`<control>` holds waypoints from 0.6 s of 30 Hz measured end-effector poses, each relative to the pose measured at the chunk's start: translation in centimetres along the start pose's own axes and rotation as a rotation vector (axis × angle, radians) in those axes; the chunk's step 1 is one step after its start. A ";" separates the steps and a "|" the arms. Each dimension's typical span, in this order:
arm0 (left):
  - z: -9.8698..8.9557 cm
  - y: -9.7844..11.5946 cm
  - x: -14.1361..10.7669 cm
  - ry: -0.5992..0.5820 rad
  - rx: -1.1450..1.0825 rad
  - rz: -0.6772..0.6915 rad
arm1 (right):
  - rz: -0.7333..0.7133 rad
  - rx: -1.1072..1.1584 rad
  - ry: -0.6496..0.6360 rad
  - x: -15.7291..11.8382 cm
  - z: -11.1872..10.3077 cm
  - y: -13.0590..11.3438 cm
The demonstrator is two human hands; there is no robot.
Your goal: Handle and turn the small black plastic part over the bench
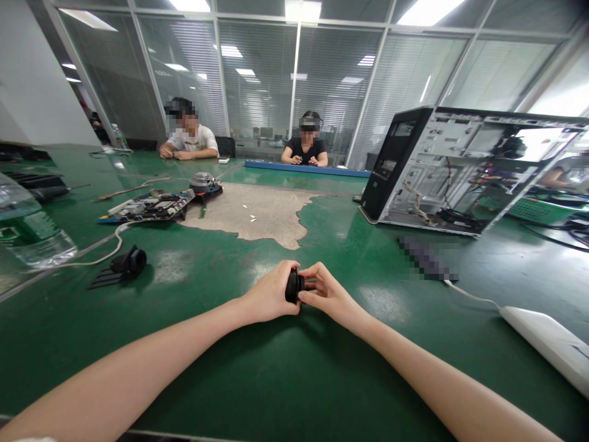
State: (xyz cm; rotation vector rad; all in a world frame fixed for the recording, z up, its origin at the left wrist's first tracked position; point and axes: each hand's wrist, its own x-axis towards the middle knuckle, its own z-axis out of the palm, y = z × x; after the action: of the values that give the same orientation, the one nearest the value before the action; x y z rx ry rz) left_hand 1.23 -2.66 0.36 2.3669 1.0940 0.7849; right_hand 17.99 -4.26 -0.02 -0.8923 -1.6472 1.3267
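A small black rounded object [292, 286] is held between my two hands over the green table, and its exact kind is not clear. My left hand [271, 291] wraps round it from the left, thumb and fingers closed on its edge. From the right, the fingertips of my right hand [329, 296] pinch a narrower black part on its side. My fingers cover much of the object. To the left, apart from both hands, lies a black piece [130, 263] with a round ring and a flat ribbed end.
An open computer case [414, 178] stands at right, near a dark blurred-out item [426, 258] with a cable and a white power bank-like block [543, 337]. Circuit boards [151, 205] and a water bottle [32, 227] are at left. Two people [191, 138] sit opposite.
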 end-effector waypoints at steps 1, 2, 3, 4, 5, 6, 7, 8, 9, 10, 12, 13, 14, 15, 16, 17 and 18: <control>0.0 0.0 0.0 0.005 0.003 0.004 | 0.004 -0.004 0.013 0.0 0.0 0.0; 0.0 0.0 0.0 0.009 0.004 0.008 | 0.004 -0.008 0.025 0.1 0.0 0.1; 0.1 0.0 0.0 0.012 0.004 0.011 | 0.002 -0.011 0.034 0.2 0.1 0.1; 0.1 0.1 0.0 0.013 0.003 0.011 | 0.000 -0.017 0.044 0.3 0.1 0.1; 0.1 0.1 0.0 0.012 0.002 0.011 | 0.003 -0.025 0.051 0.3 0.1 0.1; 0.0 0.1 0.0 0.011 0.001 0.010 | 0.010 -0.034 0.058 0.4 0.1 0.0; 0.0 0.1 0.0 0.009 0.000 0.009 | 0.021 -0.041 0.062 0.4 0.1 0.0; 0.0 0.1 0.0 0.008 0.000 0.008 | 0.029 -0.042 0.060 0.3 0.1 -0.1; -0.1 0.1 0.0 0.001 0.000 0.008 | 0.029 -0.036 0.048 0.3 0.1 -0.1; -0.1 0.1 0.1 0.002 0.000 0.005 | 0.021 -0.024 0.031 0.2 0.1 -0.2; -0.1 0.0 0.1 -0.012 -0.005 -0.004 | -0.006 -0.003 -0.002 0.1 0.0 -0.2; -0.1 0.0 0.1 -0.013 -0.004 -0.007 | -0.014 0.003 -0.010 0.0 0.0 -0.2; -0.1 0.0 0.1 -0.013 -0.003 -0.008 | -0.015 0.005 -0.009 0.0 0.0 -0.2; 0.0 0.0 0.0 -0.009 0.000 -0.007 | -0.010 0.006 -0.003 0.0 0.0 -0.2; 0.0 0.0 0.0 -0.003 0.003 -0.005 | -0.001 0.009 0.007 0.0 0.0 -0.2; 0.0 0.0 0.0 0.003 0.006 -0.002 | 0.008 0.011 0.018 0.0 0.1 -0.2; 0.0 0.0 0.0 0.006 0.008 0.000 | 0.014 0.011 0.028 0.1 0.1 -0.2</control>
State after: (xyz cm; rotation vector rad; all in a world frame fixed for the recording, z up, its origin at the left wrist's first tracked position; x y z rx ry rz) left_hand 1.26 -2.64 0.32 2.3728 1.1018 0.7894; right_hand 17.82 -4.28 0.21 -0.9132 -1.6132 1.3262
